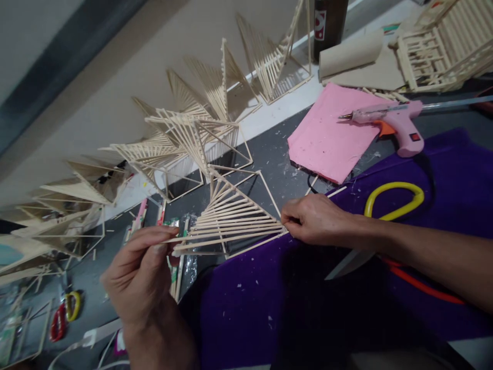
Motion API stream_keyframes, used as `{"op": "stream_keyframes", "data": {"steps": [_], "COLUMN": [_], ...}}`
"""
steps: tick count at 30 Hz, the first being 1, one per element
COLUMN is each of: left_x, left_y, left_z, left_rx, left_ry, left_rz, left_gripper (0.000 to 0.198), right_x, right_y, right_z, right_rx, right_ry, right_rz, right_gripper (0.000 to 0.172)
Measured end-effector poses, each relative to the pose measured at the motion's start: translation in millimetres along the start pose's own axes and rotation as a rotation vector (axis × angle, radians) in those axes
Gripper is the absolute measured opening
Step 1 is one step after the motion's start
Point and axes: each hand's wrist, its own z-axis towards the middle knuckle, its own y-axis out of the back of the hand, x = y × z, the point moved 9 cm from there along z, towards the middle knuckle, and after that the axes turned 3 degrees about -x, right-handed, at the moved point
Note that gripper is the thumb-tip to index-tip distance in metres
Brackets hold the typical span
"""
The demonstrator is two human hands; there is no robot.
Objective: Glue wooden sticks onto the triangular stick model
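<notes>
A fan-shaped frame of thin wooden sticks [239, 216] stands on the table edge between my two hands. My left hand [142, 272] pinches the near end of a wooden stick [208, 237] between thumb and fingers. That stick runs along the lowest row of the fan toward the frame's right corner. At this corner my right hand [314, 218] is closed, its fingertips pressed on the stick ends. Its fingers partly hide the joint there.
A pink glue gun [400, 121] rests with its nozzle over a pink sheet [331, 133]. Large yellow-handled scissors [395, 200] lie on purple cloth [246, 308] by my right forearm. More stick frames [181, 133] line the wall; smaller scissors [63, 313] lie at left.
</notes>
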Motion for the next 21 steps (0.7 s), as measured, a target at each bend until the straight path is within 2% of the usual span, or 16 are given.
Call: {"op": "stream_keyframes", "data": {"steps": [17, 21], "left_x": [0.7, -2.1], "left_y": [-5.5, -5.2], "left_z": [-1.3, -1.4], "left_rx": [0.072, 0.057], "left_ry": [-0.007, -0.026], "left_rz": [-0.041, -0.032], "left_gripper": [0.01, 0.01], "right_x": [1.1, -0.6], "right_y": [-0.2, -0.2], "right_z": [-0.6, 0.0], "right_rx": [-0.009, -0.004], "right_ry": [0.016, 0.001], "right_rz": [-0.007, -0.017], "right_gripper": [0.018, 0.017]}}
